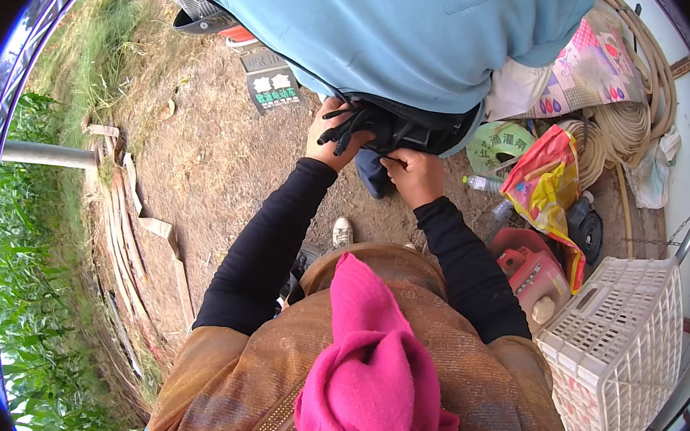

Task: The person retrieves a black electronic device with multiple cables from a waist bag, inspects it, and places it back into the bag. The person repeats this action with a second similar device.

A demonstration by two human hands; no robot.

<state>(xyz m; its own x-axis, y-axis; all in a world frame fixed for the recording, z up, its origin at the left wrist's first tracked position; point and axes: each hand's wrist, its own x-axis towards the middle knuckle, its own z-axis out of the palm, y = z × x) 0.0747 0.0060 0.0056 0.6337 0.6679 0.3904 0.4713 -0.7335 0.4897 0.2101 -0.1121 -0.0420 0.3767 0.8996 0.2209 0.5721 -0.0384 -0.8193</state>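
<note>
A person in a light blue shirt (403,26) stands right in front of me, with a black pack or device (414,131) worn at the waist. My left hand (331,135) is at the left end of this pack, its fingers around a bundle of black cables (348,127) with plug ends. My right hand (415,174) touches the pack's lower edge with thumb and index finger pinched together; whether something thin is between them cannot be told. Part of the left fingers is hidden behind the cables.
To the right are a pink and yellow plastic bag (544,180), a green roll (499,146), a red plastic jug (534,279), a white plastic crate (615,345) and coiled flat hoses (622,131). Flat hose strips (163,231) lie on the dirt at left, beside green plants (41,284).
</note>
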